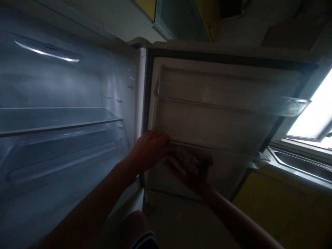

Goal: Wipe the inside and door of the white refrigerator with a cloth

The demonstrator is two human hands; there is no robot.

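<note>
An open fridge fills the view, its inside [64, 90] to the left and its door [220, 114] swung out to the right. My left hand [150, 148] lies on the rim of the lower door shelf [228, 154], fingers curled over a packet [190, 160]. My right hand [186, 173] comes up from below and grips the same packet, a clear wrap with pale mottled contents, at the shelf's left end. The picture is dark, so the packet's contents are unclear.
A glass shelf [59, 122] spans the fridge interior with a clear drawer below it. An upper door shelf [290, 105] juts out to the right. A steel sink [298, 164] and a bright window [316, 117] lie far right. My knee [140, 228] shows below.
</note>
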